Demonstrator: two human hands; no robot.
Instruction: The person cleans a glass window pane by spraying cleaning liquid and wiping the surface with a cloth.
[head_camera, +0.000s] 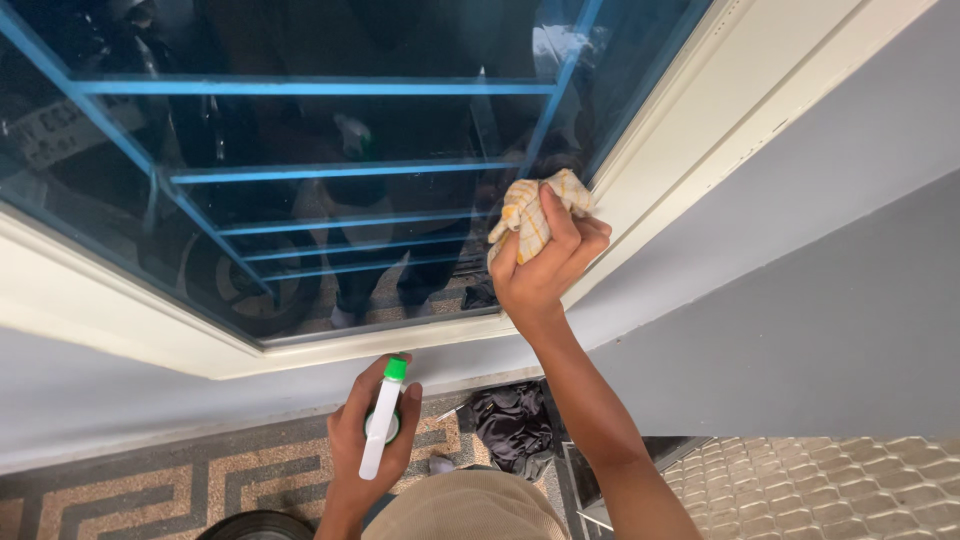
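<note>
My right hand (545, 265) grips a crumpled yellow-and-white checked cloth (528, 212) and presses it against the dark window glass (300, 130) near the pane's lower right corner. Blue bars show behind the glass, along with a dim reflection of a person. My left hand (368, 440) is held lower, away from the window, wrapped around a white spray bottle (381, 422) with a green tip that points up toward the sill.
A cream window frame (690, 130) runs around the pane, set in a grey wall (830, 300). Below lie a patterned floor (200, 480), a dark bundle of cloth (512, 422) and a pale hexagon-patterned surface (820, 490).
</note>
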